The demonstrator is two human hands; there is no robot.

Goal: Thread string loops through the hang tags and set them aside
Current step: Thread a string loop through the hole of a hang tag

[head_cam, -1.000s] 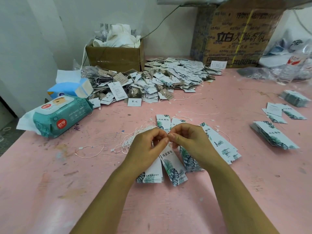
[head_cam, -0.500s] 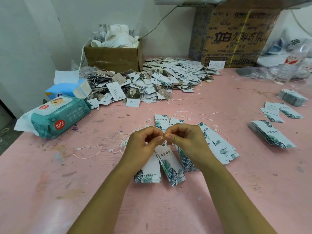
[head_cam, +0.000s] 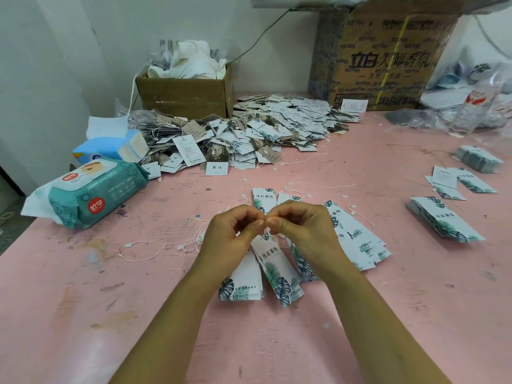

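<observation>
The pink table (head_cam: 360, 314) shows open surface either side of the forearms, and its left edge runs beside the wipes pack (head_cam: 97, 192). A heap of strung tags (head_cam: 249, 134) fills the far side. The left hand (head_cam: 230, 239) and right hand (head_cam: 304, 231), curled, meet fingertip to fingertip, pinching the top of a hang tag (head_cam: 277, 270), probably with string between.
</observation>
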